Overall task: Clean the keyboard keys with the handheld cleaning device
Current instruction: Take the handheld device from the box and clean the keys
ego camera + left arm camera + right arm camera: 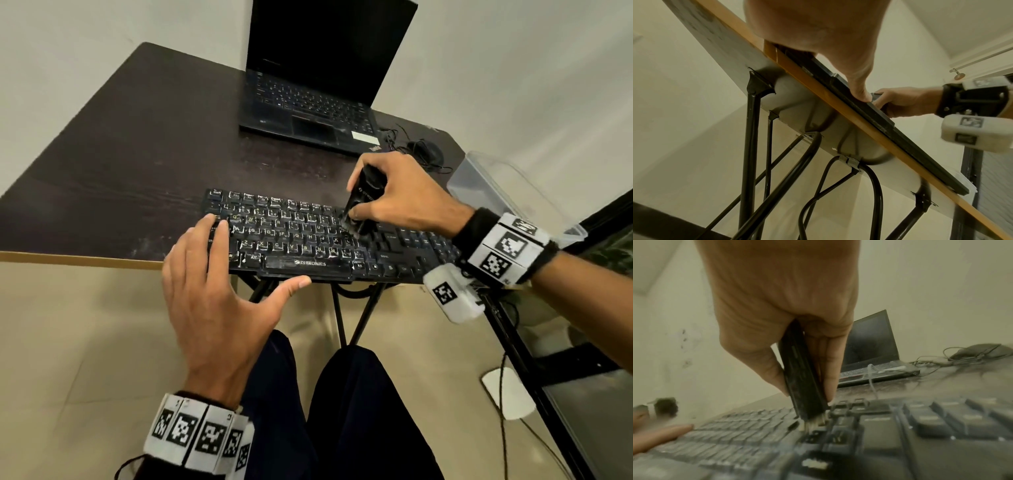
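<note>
A black dusty keyboard [308,240] lies at the front edge of the dark table [137,154]. My right hand [394,195] grips a black handheld cleaning device [363,202], held nearly upright with its tip on the keys right of the letter block. In the right wrist view the cleaning device [801,382] ends in pale bristles touching the keyboard [879,434], pinched between thumb and fingers. My left hand [219,291] lies open, fingers straight on the keyboard's left end, thumb against its front edge. The left wrist view shows that thumb [859,87] on the keyboard's front rim [879,116].
An open black laptop [318,85] stands at the back of the table. A black mouse [428,150] with a tangled cable lies to its right. A clear plastic box [507,192] sits at the table's right edge. Black folding legs [750,146] run beneath.
</note>
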### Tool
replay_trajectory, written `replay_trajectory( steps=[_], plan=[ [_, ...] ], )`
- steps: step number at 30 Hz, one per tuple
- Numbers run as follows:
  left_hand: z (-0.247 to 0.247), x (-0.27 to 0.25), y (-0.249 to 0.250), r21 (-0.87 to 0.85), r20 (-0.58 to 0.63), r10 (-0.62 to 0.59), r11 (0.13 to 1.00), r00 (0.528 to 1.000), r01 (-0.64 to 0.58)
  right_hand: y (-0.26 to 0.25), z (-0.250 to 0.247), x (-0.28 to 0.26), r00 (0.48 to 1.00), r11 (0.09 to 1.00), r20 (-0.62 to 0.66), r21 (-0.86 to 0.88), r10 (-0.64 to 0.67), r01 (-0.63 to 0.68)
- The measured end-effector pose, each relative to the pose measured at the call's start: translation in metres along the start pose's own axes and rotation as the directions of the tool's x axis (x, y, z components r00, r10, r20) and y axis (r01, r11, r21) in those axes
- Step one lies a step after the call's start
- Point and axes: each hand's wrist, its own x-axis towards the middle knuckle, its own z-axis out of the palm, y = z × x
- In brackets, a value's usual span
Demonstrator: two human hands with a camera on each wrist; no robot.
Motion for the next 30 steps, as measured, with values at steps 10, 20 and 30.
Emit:
replay_trajectory(
  steps=[10,20,30],
  plan=[
    [-0.001,0.000,0.002,0.014,0.009,0.002,1.000,1.000,-0.002,-0.005,-0.001,0.005,0.999,1.000,-0.031,-0.001,0.014,-0.014],
    [-0.001,-0.001,0.000,0.012,0.002,0.007,1.000,1.000,-0.007,-0.008,-0.002,-0.009,0.994,0.995,-0.047,0.001,0.097,-0.097],
    [0.000,-0.001,0.001,0.013,-0.005,0.011,1.000,1.000,-0.011,-0.006,-0.003,-0.028,0.981,0.985,-0.093,0.042,0.170,-0.167]
  ],
)
